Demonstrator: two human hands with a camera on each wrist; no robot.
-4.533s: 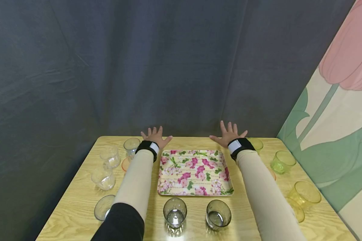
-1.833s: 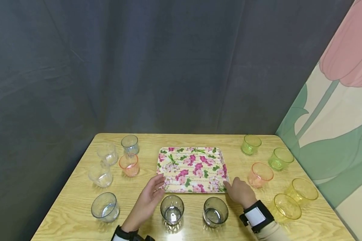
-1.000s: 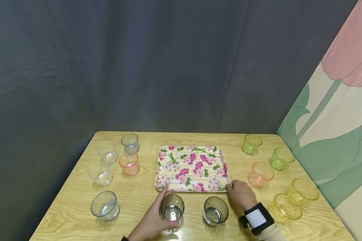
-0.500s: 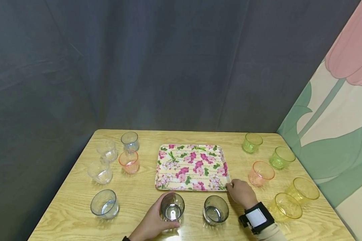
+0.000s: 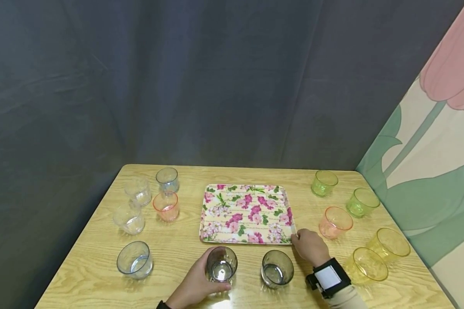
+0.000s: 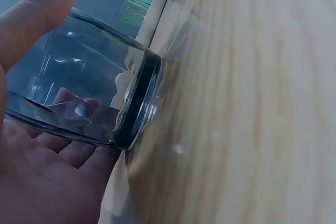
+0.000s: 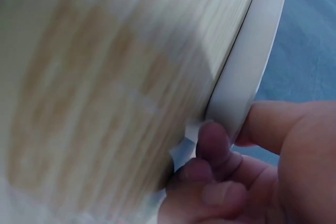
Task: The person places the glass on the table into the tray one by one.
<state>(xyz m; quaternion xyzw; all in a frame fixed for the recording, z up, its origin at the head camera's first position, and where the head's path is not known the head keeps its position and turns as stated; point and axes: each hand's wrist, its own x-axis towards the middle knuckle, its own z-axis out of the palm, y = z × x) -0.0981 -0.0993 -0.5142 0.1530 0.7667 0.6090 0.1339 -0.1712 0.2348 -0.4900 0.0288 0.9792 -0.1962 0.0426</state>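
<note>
The left hand (image 5: pixel 198 280) curls its fingers round a smoky glass (image 5: pixel 222 266) I'd hold upright; the right hand (image 5: pixel 312 247) pinches the flowered tray (image 5: pixel 247 216), ideally steadily.

Indoor corner, likely a staged setup, exact room type unclear: dark cloth backdrop (image 5: pixel 224 86) behind a wood-grain table (image 5: pixel 181 234), big tulip-patterned wall (image 5: pixel 437 184) at right.

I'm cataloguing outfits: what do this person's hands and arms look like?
The bare right hand has a black wrist strap with a white rectangular panel, then a cream sleeve. The left hand, also bare, shows only part of a black wristband.
</note>
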